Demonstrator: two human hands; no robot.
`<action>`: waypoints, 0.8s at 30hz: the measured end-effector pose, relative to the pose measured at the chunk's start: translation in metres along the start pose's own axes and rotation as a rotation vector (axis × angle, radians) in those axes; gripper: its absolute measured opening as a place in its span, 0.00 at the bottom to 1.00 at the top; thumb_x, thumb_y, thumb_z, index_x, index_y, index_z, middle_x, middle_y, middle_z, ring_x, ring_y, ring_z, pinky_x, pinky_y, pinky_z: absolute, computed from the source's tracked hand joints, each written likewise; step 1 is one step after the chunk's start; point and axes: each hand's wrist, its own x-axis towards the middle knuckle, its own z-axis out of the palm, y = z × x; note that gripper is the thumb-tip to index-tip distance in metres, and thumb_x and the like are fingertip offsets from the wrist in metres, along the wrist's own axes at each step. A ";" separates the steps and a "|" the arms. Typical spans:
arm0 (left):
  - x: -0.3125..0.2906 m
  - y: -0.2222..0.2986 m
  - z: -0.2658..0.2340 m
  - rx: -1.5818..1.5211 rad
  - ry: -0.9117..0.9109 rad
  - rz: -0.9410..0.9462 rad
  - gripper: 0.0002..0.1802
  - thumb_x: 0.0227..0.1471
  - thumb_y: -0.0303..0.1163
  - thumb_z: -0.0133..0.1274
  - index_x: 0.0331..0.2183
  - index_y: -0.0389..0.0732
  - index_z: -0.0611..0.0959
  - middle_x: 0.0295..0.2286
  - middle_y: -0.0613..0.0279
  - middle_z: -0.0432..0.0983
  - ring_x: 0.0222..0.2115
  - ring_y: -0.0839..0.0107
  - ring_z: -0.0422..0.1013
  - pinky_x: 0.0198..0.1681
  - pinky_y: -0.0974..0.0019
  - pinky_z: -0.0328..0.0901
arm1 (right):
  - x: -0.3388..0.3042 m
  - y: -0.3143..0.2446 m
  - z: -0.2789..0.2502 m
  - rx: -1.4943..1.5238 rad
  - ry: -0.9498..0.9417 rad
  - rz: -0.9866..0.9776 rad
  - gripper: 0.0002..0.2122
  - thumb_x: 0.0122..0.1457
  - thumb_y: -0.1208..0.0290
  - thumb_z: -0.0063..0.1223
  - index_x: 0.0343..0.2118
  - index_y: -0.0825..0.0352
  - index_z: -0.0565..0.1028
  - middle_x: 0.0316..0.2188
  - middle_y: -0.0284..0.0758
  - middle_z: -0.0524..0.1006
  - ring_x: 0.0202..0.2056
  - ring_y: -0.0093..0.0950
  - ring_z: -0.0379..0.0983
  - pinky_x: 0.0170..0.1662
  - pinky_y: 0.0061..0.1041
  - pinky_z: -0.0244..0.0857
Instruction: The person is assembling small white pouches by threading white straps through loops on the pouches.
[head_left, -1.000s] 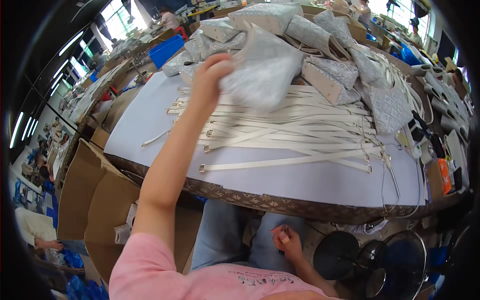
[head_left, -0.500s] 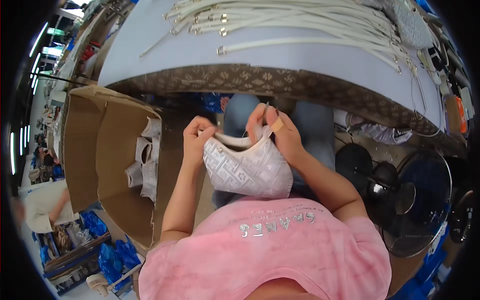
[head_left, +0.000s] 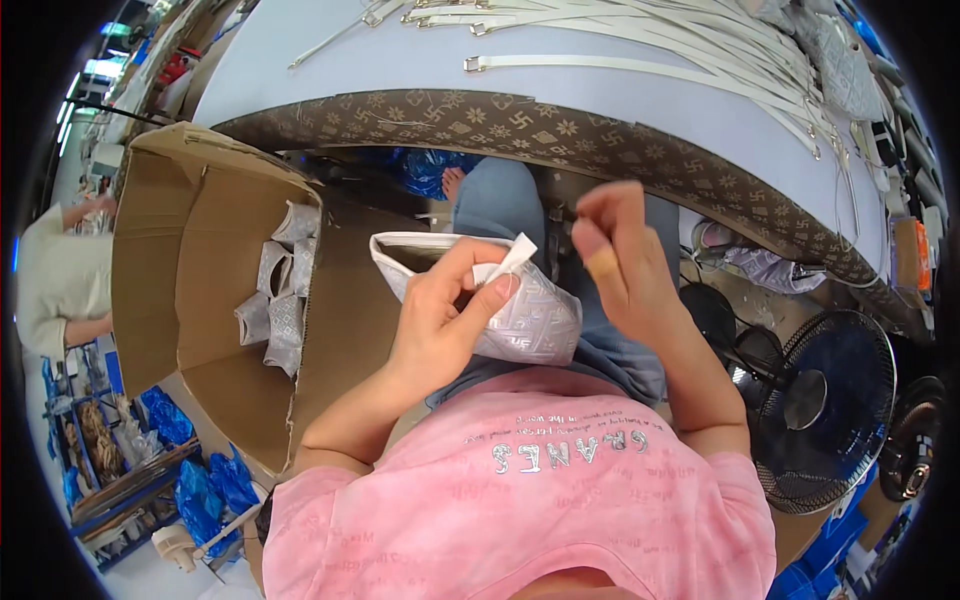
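Note:
A small whitish bag point(head_left: 535, 325) with a shiny geometric pattern is held over my lap, its mouth gaping toward the left. My left hand point(head_left: 445, 315) is closed on its upper edge, pinching a white strap end point(head_left: 516, 254) between thumb and fingers. To the right of the bag and apart from it, my right hand point(head_left: 635, 265) is raised with its fingers curled toward the thumb. A beige plaster wraps one of its digits. The fingertips are a little blurred, and what they hold, if anything, cannot be made out.
A cardboard box point(head_left: 150, 270) at the left holds several similar patterned bags point(head_left: 275, 268). White straps with metal buckles point(head_left: 640, 64) lie on the table point(head_left: 330, 95) ahead. A black fan point(head_left: 825, 400) stands at the right. Another person point(head_left: 60, 280) is at the far left.
My right hand has left the bag's rim and moved up and to the right. My left hand has shifted right, onto the strap end, and the bag has turned and tilted.

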 end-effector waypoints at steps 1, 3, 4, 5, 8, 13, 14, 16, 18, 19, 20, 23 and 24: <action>-0.001 -0.004 0.000 0.007 0.005 0.001 0.08 0.59 0.29 0.55 0.40 0.36 0.78 0.21 0.65 0.76 0.24 0.85 0.68 0.28 0.76 0.61 | -0.008 -0.004 0.000 -0.028 -0.075 -0.001 0.13 0.67 0.64 0.47 0.43 0.71 0.65 0.29 0.38 0.72 0.23 0.26 0.68 0.27 0.25 0.61; -0.002 -0.012 0.002 -0.080 0.022 -0.013 0.07 0.60 0.28 0.54 0.39 0.36 0.77 0.21 0.68 0.75 0.24 0.86 0.65 0.27 0.76 0.60 | -0.023 -0.009 0.000 -0.092 -0.223 0.003 0.13 0.65 0.68 0.51 0.43 0.71 0.65 0.29 0.40 0.73 0.23 0.31 0.71 0.27 0.28 0.64; -0.001 -0.014 0.004 -0.126 0.027 -0.019 0.07 0.60 0.28 0.53 0.39 0.36 0.77 0.21 0.69 0.74 0.23 0.87 0.64 0.27 0.76 0.59 | -0.025 -0.010 0.001 -0.091 -0.221 0.004 0.13 0.65 0.68 0.51 0.43 0.71 0.65 0.29 0.40 0.73 0.23 0.31 0.71 0.27 0.28 0.64; -0.001 -0.015 0.007 -0.125 0.026 -0.020 0.07 0.60 0.28 0.53 0.39 0.36 0.77 0.21 0.69 0.74 0.23 0.87 0.64 0.27 0.76 0.59 | -0.028 -0.009 0.004 -0.121 -0.203 -0.040 0.12 0.64 0.69 0.53 0.43 0.71 0.65 0.29 0.41 0.73 0.23 0.34 0.71 0.27 0.29 0.64; 0.000 -0.017 0.011 -0.128 0.040 0.006 0.07 0.60 0.29 0.54 0.38 0.37 0.77 0.20 0.70 0.72 0.22 0.87 0.62 0.26 0.76 0.57 | -0.031 -0.006 0.012 -0.179 -0.162 -0.131 0.12 0.62 0.72 0.55 0.42 0.71 0.65 0.29 0.42 0.73 0.23 0.38 0.72 0.26 0.30 0.65; -0.004 -0.027 0.012 -0.062 0.016 0.026 0.08 0.59 0.30 0.54 0.38 0.37 0.77 0.19 0.70 0.71 0.21 0.86 0.60 0.24 0.75 0.55 | -0.031 -0.005 0.015 -0.232 -0.146 -0.159 0.11 0.61 0.72 0.56 0.40 0.70 0.67 0.29 0.42 0.75 0.22 0.40 0.73 0.25 0.32 0.66; -0.004 -0.029 0.014 -0.053 0.026 0.046 0.08 0.59 0.30 0.54 0.38 0.37 0.77 0.19 0.70 0.71 0.21 0.85 0.60 0.24 0.75 0.55 | -0.031 -0.006 0.015 -0.250 -0.139 -0.169 0.10 0.61 0.72 0.56 0.40 0.70 0.68 0.29 0.41 0.75 0.22 0.40 0.73 0.25 0.32 0.66; -0.006 -0.032 0.016 -0.036 0.047 0.084 0.08 0.59 0.30 0.54 0.38 0.37 0.77 0.19 0.70 0.71 0.20 0.85 0.60 0.23 0.75 0.54 | -0.032 -0.007 0.015 -0.271 -0.131 -0.177 0.10 0.61 0.72 0.56 0.39 0.70 0.68 0.29 0.41 0.75 0.22 0.40 0.73 0.24 0.32 0.66; -0.004 -0.031 0.017 -0.027 0.042 0.092 0.08 0.59 0.31 0.54 0.38 0.38 0.78 0.19 0.69 0.71 0.20 0.84 0.60 0.23 0.75 0.54 | -0.031 -0.008 0.015 -0.283 -0.141 -0.171 0.10 0.61 0.71 0.57 0.38 0.69 0.68 0.28 0.41 0.75 0.22 0.40 0.73 0.24 0.32 0.67; -0.004 -0.030 0.018 -0.016 0.039 0.095 0.07 0.59 0.31 0.54 0.39 0.38 0.78 0.19 0.69 0.72 0.19 0.84 0.60 0.23 0.74 0.54 | -0.030 -0.008 0.014 -0.288 -0.146 -0.168 0.10 0.61 0.71 0.57 0.37 0.69 0.69 0.28 0.40 0.76 0.22 0.40 0.73 0.24 0.32 0.67; -0.003 -0.029 0.019 -0.005 0.037 0.099 0.07 0.59 0.31 0.54 0.39 0.38 0.78 0.19 0.68 0.72 0.19 0.84 0.61 0.23 0.74 0.54 | -0.029 -0.009 0.014 -0.291 -0.144 -0.169 0.10 0.61 0.71 0.57 0.37 0.69 0.69 0.28 0.40 0.76 0.22 0.40 0.73 0.24 0.32 0.67; -0.005 -0.018 0.018 0.094 0.025 0.075 0.07 0.59 0.30 0.54 0.38 0.38 0.78 0.18 0.68 0.73 0.19 0.84 0.62 0.23 0.73 0.56 | -0.025 -0.015 0.011 -0.243 -0.183 -0.093 0.08 0.61 0.72 0.56 0.36 0.69 0.68 0.27 0.40 0.76 0.20 0.37 0.73 0.24 0.30 0.66; -0.005 -0.014 0.017 0.144 0.020 0.062 0.07 0.59 0.30 0.54 0.38 0.39 0.78 0.18 0.67 0.73 0.19 0.84 0.63 0.23 0.73 0.57 | -0.023 -0.017 0.008 -0.244 -0.179 -0.096 0.08 0.61 0.72 0.56 0.36 0.69 0.68 0.27 0.40 0.76 0.20 0.37 0.73 0.24 0.30 0.66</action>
